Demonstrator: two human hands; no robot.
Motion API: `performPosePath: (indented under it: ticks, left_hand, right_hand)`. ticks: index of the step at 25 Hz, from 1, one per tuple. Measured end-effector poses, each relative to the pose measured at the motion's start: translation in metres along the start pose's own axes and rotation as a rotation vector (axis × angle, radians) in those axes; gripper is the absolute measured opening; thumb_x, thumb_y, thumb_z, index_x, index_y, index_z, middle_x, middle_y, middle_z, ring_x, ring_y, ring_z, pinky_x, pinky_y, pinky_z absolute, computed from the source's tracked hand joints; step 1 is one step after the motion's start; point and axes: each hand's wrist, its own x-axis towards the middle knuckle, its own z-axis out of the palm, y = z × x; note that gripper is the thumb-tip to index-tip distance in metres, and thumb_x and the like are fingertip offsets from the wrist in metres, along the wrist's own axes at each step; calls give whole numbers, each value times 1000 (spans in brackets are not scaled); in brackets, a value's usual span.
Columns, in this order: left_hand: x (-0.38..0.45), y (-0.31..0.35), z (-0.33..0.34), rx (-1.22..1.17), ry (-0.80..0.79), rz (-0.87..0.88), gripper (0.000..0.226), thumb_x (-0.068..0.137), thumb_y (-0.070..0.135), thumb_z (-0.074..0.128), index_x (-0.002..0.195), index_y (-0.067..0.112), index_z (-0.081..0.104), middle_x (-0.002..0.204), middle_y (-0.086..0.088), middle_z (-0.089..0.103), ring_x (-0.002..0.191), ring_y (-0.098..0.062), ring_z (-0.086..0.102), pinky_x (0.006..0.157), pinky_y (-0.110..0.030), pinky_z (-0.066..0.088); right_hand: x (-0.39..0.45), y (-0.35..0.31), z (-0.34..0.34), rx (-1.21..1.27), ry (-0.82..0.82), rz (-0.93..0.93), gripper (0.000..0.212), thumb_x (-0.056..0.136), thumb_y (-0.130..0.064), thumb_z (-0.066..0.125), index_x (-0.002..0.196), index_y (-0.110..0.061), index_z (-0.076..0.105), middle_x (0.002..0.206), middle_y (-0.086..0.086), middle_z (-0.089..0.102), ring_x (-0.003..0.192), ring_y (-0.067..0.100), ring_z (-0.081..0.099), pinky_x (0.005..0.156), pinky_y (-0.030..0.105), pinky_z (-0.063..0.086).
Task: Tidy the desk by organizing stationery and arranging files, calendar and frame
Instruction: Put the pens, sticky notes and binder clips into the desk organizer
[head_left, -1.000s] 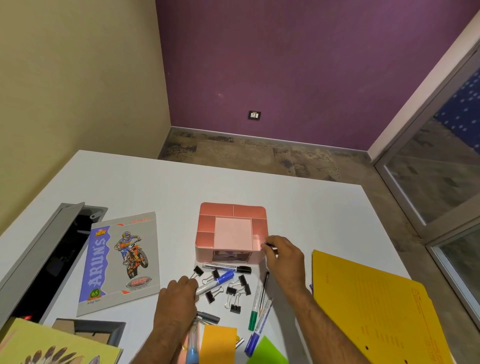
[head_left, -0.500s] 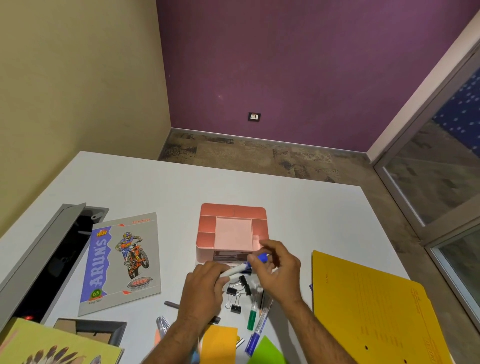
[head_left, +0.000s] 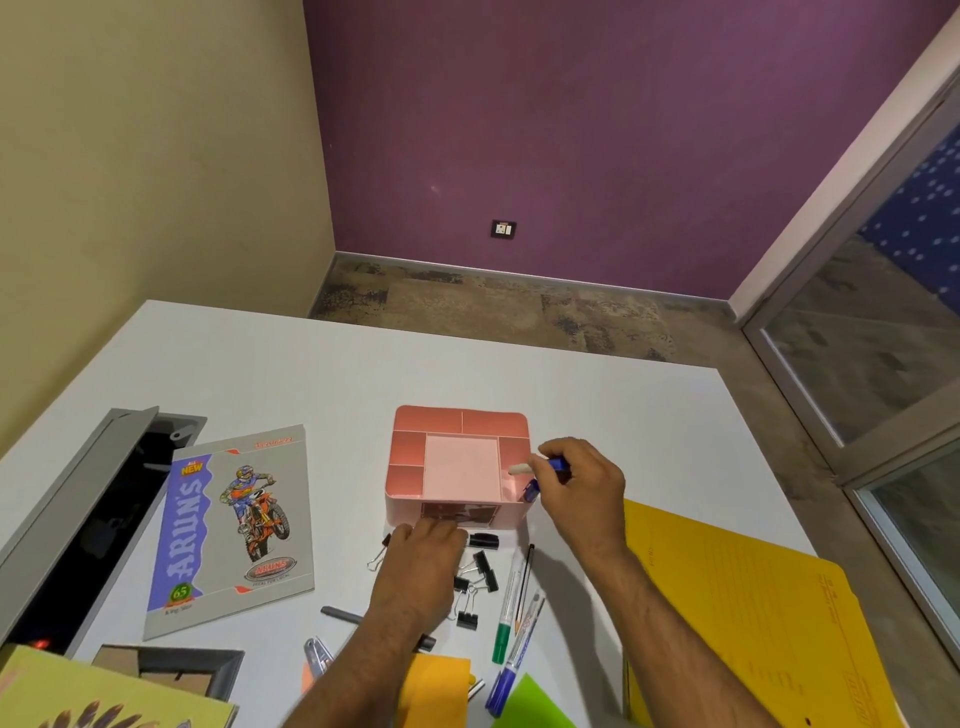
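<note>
R hand (head_left: 582, 480) pinches a blue-capped marker (head_left: 540, 466) over the right-side compartment of the pink desk organizer (head_left: 415, 457); marker lies roughly horizontal, white end toward organizer centre. L hand (head_left: 421, 561) rests palm-down on the worktop (head_left: 311, 374) just in front of the organizer, fingers loosely curled over binder clips (head_left: 475, 582); grip state: cannot tell. Green marker (head_left: 506, 618) lies btwn both forearms.

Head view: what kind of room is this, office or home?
Most likely a small office or study room, though I can't be certain. A white desk carries a pink desk organizer, loose binder clips, markers and a yellow file folder. Glass partition panels on the right suggest an office.
</note>
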Motion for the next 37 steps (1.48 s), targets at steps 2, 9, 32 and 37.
performPosePath:
  ticks: [2,9,32,37]
  left_hand:
    - [4,5,2,54,-29,-1,54,67,6,64,117,23,54,123,3,61,115,-22,52,95,-42,42]
    - [12,15,10,148,-75,-43,52,79,5,60,128,17,49,135,-5,50,126,-27,42,105,-48,31]
    - [-8,53,-4,-525,111,-248,41,82,51,64,114,36,44,108,17,52,105,-13,49,90,-36,42]
    - [-22,62,7,-119,-214,-97,42,84,57,49,109,23,52,111,1,62,106,-23,53,92,-42,38]
  right_hand:
    - [2,7,9,-57,-106,9,6,84,-18,72,88,-13,70,87,-2,69,75,10,58,69,22,52]
    - [-10,25,24,-82,-216,57,20,94,-34,58,109,-25,70,110,-10,70,98,8,52,79,20,42]
    - [-36,4,-28,452,187,129,29,75,0,78,97,-17,66,83,-3,72,75,12,68,66,18,55]
    - [-6,8,-38,412,296,159,20,79,-7,77,96,-12,68,88,3,72,81,19,70,68,26,59]
